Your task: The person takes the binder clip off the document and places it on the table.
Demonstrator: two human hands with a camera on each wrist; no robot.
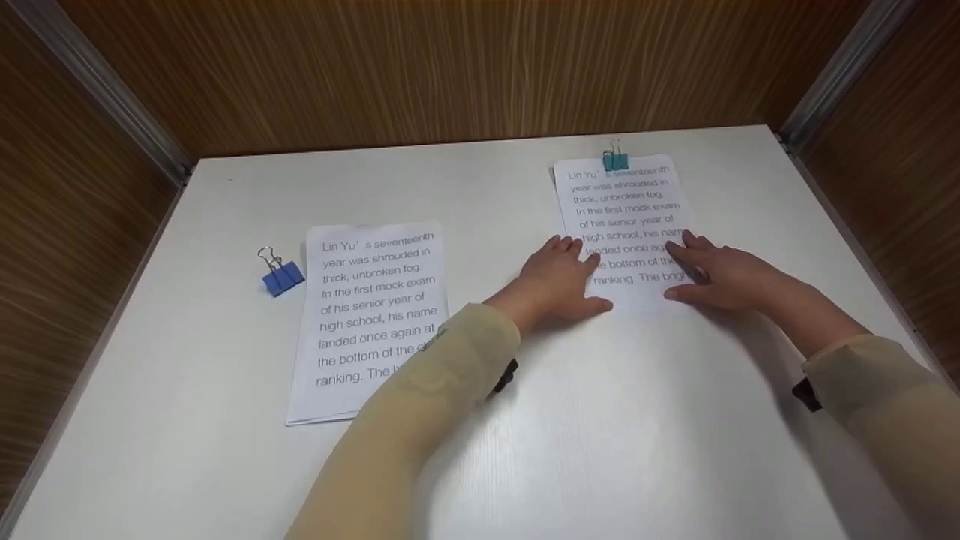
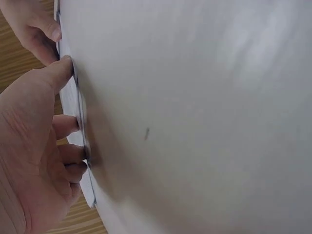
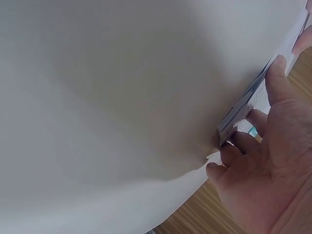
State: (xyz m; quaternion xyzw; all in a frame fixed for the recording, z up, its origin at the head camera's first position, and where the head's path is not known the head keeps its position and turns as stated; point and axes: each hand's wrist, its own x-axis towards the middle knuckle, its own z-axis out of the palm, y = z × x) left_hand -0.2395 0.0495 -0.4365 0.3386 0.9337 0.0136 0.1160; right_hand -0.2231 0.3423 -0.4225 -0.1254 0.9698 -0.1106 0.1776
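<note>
A stack of printed sheets [image 1: 622,210] lies toward the back right of the white table, with a teal binder clip [image 1: 616,161] on its top edge. My left hand [image 1: 551,279] touches the stack's left side, its thumb near the lower left corner. On the opposite side my right hand [image 1: 729,277] rests its spread fingers along the right edge, thumb by the lower right corner. Both wrist views show fingertips against the paper edges. The sheets [image 3: 251,97] look slightly layered in the right wrist view.
Left of my arms lies a second stack of printed sheets [image 1: 375,300], its lower right part hidden by my left sleeve [image 1: 420,390]. Beside it sits a blue binder clip [image 1: 283,279] with its wire handles up. Wood-grain panels [image 1: 480,75] enclose the table [image 1: 600,450] at the back and sides.
</note>
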